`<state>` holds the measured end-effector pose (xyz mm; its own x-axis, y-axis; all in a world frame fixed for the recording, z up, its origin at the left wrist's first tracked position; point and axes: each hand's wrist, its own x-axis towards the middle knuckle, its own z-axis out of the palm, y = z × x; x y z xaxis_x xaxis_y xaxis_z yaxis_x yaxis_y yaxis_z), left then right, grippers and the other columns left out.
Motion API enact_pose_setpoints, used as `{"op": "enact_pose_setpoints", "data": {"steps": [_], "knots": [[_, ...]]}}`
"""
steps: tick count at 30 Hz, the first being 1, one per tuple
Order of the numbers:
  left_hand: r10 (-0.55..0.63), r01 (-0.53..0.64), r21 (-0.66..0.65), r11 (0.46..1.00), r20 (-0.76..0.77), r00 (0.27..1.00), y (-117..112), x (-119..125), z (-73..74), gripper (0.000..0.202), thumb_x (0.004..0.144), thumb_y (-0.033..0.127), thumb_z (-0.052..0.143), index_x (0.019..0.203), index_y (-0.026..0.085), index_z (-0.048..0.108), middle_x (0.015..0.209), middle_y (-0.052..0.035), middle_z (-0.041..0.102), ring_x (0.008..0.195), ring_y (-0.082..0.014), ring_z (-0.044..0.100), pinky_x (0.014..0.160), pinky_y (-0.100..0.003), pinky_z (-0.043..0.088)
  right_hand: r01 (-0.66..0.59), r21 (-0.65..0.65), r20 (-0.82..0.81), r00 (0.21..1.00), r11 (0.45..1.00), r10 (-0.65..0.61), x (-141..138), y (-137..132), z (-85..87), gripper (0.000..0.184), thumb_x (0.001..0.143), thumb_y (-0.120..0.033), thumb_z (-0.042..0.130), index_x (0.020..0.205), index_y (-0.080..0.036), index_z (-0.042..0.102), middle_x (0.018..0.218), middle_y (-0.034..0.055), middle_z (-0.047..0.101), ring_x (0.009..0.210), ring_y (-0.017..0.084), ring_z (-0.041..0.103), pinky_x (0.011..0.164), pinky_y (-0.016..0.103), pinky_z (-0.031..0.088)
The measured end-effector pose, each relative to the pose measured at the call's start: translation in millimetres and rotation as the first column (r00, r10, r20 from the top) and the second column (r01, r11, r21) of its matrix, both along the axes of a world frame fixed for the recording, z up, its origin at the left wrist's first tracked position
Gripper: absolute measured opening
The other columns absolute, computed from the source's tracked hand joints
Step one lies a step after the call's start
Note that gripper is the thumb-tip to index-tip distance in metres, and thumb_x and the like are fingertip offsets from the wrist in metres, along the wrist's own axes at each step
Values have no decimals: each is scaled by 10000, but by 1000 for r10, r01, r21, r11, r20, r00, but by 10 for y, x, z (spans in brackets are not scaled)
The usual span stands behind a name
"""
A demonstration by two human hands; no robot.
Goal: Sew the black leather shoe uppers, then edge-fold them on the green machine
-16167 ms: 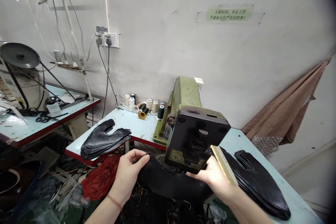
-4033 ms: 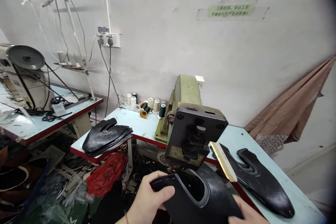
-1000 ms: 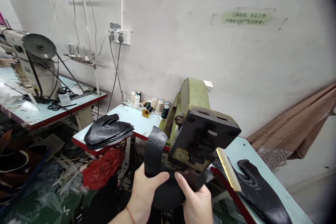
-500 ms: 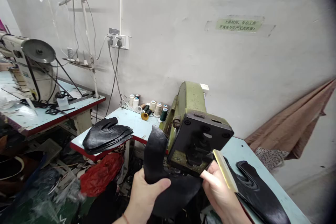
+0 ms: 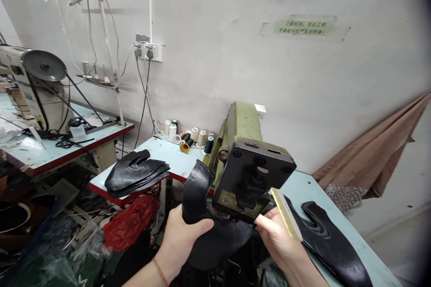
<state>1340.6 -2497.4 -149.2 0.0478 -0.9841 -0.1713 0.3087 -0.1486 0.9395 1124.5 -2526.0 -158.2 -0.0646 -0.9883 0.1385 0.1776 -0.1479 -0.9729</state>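
Left hand [image 5: 182,240]: grip clamped on the black leather piece [image 5: 215,244], thumb across its front. One lobe of the piece curls up beside the green machine [image 5: 247,166]. The rest sits under the machine's black head, in front of the bench [image 5: 303,186] edge. Right hand [image 5: 274,235] is at the piece's right edge, just below the yellow guide strip [image 5: 286,213]; can't tell if that grip is pinching. Left stack [image 5: 134,175] and right stack [image 5: 332,244] of cut black pieces lie on the bench.
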Motion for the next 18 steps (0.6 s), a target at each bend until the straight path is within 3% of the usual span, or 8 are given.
{"op": "enact_pose_setpoints", "data": {"steps": [4, 9, 13, 16, 18], "knots": [[-46, 56, -33, 998, 255, 966, -146, 168, 148, 263, 507, 173, 780, 720, 118, 636, 676, -28, 693, 623, -189, 621, 571, -276, 504, -118, 97, 189, 977, 988, 98, 6, 48, -46, 360, 660, -236, 794, 991, -250, 653, 919, 48, 760, 922, 300, 683, 834, 467, 519], [-158, 202, -50, 978, 457, 875, -293, 355, 408, 201, 517, 143, 737, 669, 140, 606, 622, 22, 636, 585, -156, 583, 526, -233, 462, -81, 42, 39, 996, 996, 80, -6, 76, -122, 304, 714, -273, 754, 994, -268, 634, 1073, 26, 700, 1094, 259, 593, 965, 409, 440], [-284, 348, -43, 936, 491, 824, -393, 479, 558, 211, 523, 157, 752, 685, 143, 617, 641, 28, 642, 590, -152, 584, 538, -231, 466, 3, 81, -112, 994, 997, 6, 36, 142, -181, 240, 694, -347, 766, 878, -237, 658, 893, 20, 696, 868, 219, 630, 743, 305, 526], [-336, 412, -48, 910, 499, 799, -467, 563, 621, 245, 519, 155, 764, 735, 137, 650, 664, 22, 662, 615, -165, 605, 564, -239, 479, 99, 142, -85, 993, 985, -87, 110, 219, -262, 245, 620, -372, 812, 749, -216, 673, 686, -17, 622, 640, 162, 566, 559, 269, 531], [-376, 431, -6, 902, 479, 793, -507, 618, 649, 290, 516, 159, 772, 785, 132, 667, 688, 6, 684, 645, -191, 633, 591, -262, 502, 107, 161, -22, 994, 981, -105, 179, 274, -333, 249, 598, -385, 822, 713, -212, 684, 651, -20, 598, 610, 159, 544, 523, 290, 550]]}}
